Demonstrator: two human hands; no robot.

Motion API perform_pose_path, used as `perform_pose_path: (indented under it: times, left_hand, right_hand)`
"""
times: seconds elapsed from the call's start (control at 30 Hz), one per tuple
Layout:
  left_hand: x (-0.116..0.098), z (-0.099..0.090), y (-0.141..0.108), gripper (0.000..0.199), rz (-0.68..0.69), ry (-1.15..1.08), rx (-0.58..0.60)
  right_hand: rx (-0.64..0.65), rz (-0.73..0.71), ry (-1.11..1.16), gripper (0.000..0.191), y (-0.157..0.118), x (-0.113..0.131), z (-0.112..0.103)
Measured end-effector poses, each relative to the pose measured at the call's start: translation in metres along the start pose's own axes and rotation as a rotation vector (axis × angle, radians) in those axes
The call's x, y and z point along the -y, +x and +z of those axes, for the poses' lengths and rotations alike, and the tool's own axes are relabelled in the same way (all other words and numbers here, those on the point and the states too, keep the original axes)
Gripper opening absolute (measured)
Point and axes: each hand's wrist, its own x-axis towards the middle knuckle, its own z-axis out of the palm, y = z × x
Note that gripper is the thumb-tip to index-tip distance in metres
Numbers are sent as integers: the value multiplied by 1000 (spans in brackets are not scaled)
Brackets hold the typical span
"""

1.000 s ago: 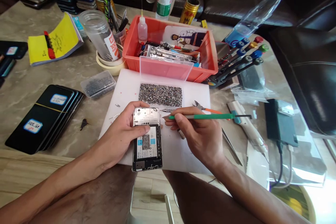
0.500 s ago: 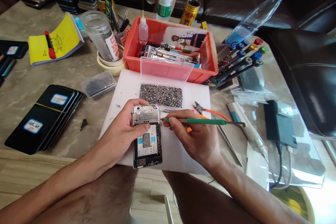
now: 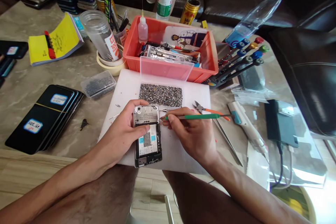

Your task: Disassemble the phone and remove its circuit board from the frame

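On the near side of the red plastic bin [image 3: 207, 71], the left hand [image 3: 122, 134] has its grip clamped on a flat, opened phone [image 3: 147, 143]; the right hand [image 3: 195, 138] clamps a slim green tool [image 3: 202, 116]; just before the bin, a clear box [image 3: 183, 95] holds glittering metal bits [image 3: 160, 95]; left, a round jar [image 3: 96, 33].

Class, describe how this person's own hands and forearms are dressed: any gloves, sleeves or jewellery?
The left hand and right hand wear no gloves, and no rings show on the visible fingers. The left forearm and right forearm are bare in view: no sleeve, watch or bracelet.
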Motion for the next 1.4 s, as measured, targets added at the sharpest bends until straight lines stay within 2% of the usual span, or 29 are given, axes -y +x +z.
perform_pose_path:
  times: [0.17, 0.23, 0.37, 0.43, 0.57, 0.63, 0.93, 1.13, 1.4]
  left_hand:
    - [4, -3, 0, 59, 15, -6, -26]
    - [4, -4, -1, 59, 18, -12, -27]
    - [3, -4, -3, 58, 15, -16, -33]
    - [2, -3, -3, 60, 7, -24, -43]
    - [1, -2, -2, 60, -3, -48, -47]
    - [1, -3, -1, 60, -4, -64, -38]
    - [-4, -3, -1, 60, -11, -121, -51]
    - [-4, 0, -1, 59, -3, -145, -73]
    - [-6, 1, -1, 62, -13, -142, -98]
  right_hand:
    - [39, 182, 306, 17, 2, 0, 3]
    - [52, 184, 342, 18, 1, -1, 3]
    - [57, -42, 86, 14, 0, -2, 1]
    - [46, -100, -17, 14, 1, -1, 2]
    - [49, -43, 47, 14, 3, 0, 3]
    - [69, -66, 89, 14, 2, -2, 1]
    - [234, -525, -11, 21, -4, -11, -21]
    - [226, -599, -156, 23, -5, -13, -22]
    - [199, -627, -199, 25, -10, -17, -14]
